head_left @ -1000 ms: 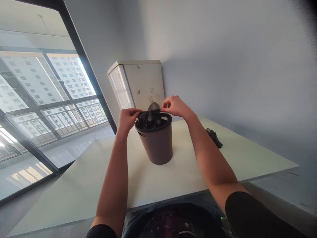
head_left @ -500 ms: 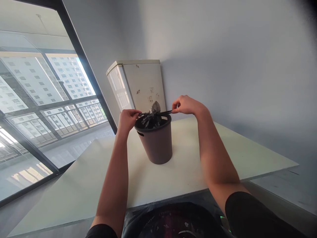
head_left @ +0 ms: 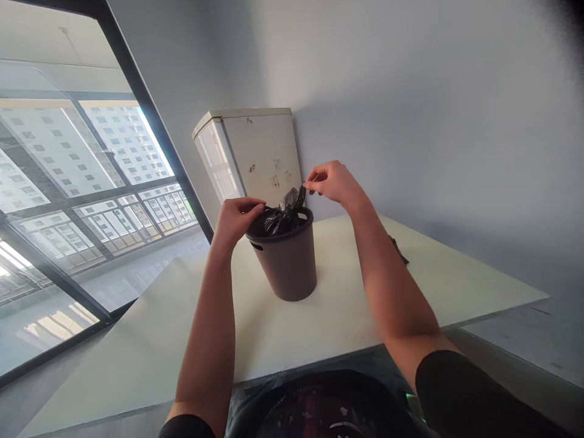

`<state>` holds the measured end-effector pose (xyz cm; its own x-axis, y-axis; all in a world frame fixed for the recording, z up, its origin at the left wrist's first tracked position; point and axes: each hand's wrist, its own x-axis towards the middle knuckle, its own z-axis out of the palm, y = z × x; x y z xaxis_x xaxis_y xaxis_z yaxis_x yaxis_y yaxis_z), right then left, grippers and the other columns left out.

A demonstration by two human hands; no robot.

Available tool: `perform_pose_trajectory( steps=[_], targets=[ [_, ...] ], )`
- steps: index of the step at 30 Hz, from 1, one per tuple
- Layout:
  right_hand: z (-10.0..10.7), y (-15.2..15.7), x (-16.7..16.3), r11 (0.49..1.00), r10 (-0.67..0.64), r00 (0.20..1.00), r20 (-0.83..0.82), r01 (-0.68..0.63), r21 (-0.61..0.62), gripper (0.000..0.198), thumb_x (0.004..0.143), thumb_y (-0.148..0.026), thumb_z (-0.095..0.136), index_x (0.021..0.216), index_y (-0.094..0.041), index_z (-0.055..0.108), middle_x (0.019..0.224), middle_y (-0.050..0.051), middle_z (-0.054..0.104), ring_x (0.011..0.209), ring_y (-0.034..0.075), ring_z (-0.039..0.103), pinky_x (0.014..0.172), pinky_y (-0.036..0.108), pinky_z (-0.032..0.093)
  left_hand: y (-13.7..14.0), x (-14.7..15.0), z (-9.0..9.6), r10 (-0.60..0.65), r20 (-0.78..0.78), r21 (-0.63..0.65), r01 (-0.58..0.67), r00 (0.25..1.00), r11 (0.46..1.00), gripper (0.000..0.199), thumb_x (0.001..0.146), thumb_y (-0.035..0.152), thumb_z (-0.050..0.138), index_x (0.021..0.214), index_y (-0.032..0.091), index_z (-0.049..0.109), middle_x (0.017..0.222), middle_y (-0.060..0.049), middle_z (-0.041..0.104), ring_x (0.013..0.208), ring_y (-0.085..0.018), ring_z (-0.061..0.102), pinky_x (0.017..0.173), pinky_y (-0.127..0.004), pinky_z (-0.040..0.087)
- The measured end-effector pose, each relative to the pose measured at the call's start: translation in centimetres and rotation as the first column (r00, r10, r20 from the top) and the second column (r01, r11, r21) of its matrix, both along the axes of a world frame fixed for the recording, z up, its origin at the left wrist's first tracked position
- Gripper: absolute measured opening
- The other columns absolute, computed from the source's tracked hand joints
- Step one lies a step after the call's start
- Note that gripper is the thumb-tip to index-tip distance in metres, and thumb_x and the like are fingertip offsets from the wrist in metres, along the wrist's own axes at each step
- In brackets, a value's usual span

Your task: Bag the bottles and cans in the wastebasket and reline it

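Mid-frame, the black bag [head_left: 281, 224] in the bin [head_left: 291, 267] seems knotted but not yet released: its ends are pinched by the left hand [head_left: 233, 220] and right hand [head_left: 335, 182].

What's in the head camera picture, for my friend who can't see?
A person's left hand and higher right hand pinch parts of a black plastic bag poking from a brown bin on a pale table. A scuffed white cabinet stands beyond.

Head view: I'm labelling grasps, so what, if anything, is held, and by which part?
The black bag, at its gathered top: the right grip pinches the end of a raised strip, the left grip a second, lower strip.
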<state>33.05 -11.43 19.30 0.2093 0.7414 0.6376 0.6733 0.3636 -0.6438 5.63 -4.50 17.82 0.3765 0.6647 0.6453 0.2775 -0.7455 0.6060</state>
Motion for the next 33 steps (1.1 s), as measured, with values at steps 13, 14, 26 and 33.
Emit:
perform_pose_trajectory(
  steps=[13, 14, 26, 33],
  targets=[
    [0.2, -0.5, -6.5, 0.895, 0.44, 0.897, 0.045, -0.442, 0.063, 0.017, 0.084, -0.033, 0.074, 0.093, -0.019, 0.076, 0.095, 0.005, 0.077, 0.09, 0.019, 0.069, 0.079, 0.029, 0.052, -2.2, 1.8, 0.1, 0.04, 0.012, 0.111, -0.041, 0.999, 0.993, 0.019, 0.084, 0.036, 0.077, 0.095, 0.022, 0.085, 0.078, -0.003, 0.077, 0.074, -0.022, 0.072, 0.071, -0.034, 0.055],
    [0.1, -0.4, -6.3, 0.894, 0.441, 0.896, 0.059, -0.444, 0.066, 0.019, 0.083, -0.034, 0.075, 0.096, -0.019, 0.076, 0.097, 0.005, 0.077, 0.09, 0.019, 0.067, 0.078, 0.029, 0.051, -2.1, 1.7, 0.0, 0.043, 0.02, 0.115, -0.045, 0.999, 0.992, 0.018, 0.084, 0.036, 0.076, 0.092, 0.022, 0.084, 0.076, -0.002, 0.077, 0.074, -0.022, 0.072, 0.069, -0.033, 0.054],
    [-1.2, 1.5, -6.6, 0.917, 0.347, 0.911, 0.223, -0.279, -0.285, 0.025, 0.079, -0.037, 0.077, 0.071, -0.019, 0.062, 0.07, -0.001, 0.061, 0.069, 0.015, 0.054, 0.062, 0.029, 0.034, -3.3, 2.6, 0.2, -0.034, 0.074, 0.152, 0.023, 0.997, 0.988, 0.015, 0.086, 0.031, 0.072, 0.091, 0.021, 0.082, 0.09, -0.004, 0.08, 0.085, -0.024, 0.076, 0.082, -0.036, 0.059],
    [-0.8, 1.2, -6.2, 0.964, 0.238, 0.966, 0.098, -0.222, -0.147, 0.013, 0.081, -0.03, 0.075, 0.086, -0.018, 0.077, 0.076, 0.002, 0.07, 0.077, 0.018, 0.063, 0.074, 0.03, 0.046, -3.0, 1.9, 0.4, -0.014, 0.211, 0.09, -0.006, 0.977, 0.996, 0.028, 0.092, 0.037, 0.071, 0.116, 0.024, 0.074, 0.095, -0.003, 0.078, 0.08, -0.019, 0.074, 0.08, -0.032, 0.06]
  ],
)
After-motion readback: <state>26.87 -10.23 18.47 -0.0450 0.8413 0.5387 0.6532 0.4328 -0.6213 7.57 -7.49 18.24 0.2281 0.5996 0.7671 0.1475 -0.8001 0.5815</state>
